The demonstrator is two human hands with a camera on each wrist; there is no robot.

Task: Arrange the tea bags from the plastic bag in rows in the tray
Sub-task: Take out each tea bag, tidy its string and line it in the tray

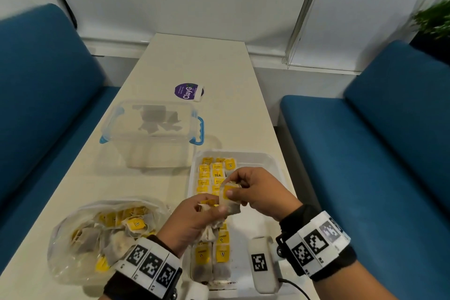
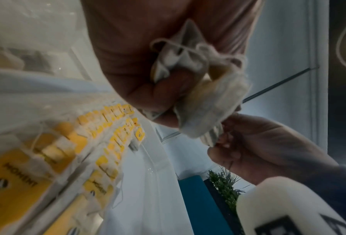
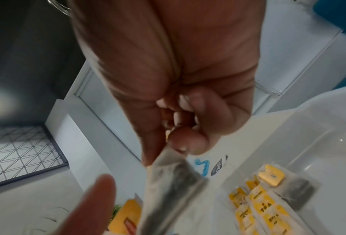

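Above the white tray (image 1: 263, 162), my left hand (image 1: 209, 207) grips a crumpled bunch of tea bags (image 2: 208, 98). My right hand (image 1: 233, 190) pinches one tea bag (image 3: 172, 182) by its top, right against that bunch, its yellow tag (image 1: 229, 196) under the thumb. Tea bags with yellow tags (image 1: 214, 175) lie in rows along the tray's left side, also seen in the left wrist view (image 2: 107, 143) and the right wrist view (image 3: 264, 206). The clear plastic bag (image 1: 104, 234) with several loose tea bags lies left of the tray.
A clear box with blue clips (image 1: 151, 129) stands behind the plastic bag, holding a few dark bags. A purple round lid (image 1: 188, 91) lies farther back on the white table (image 1: 194, 56). Blue benches (image 1: 43, 105) flank the table on both sides.
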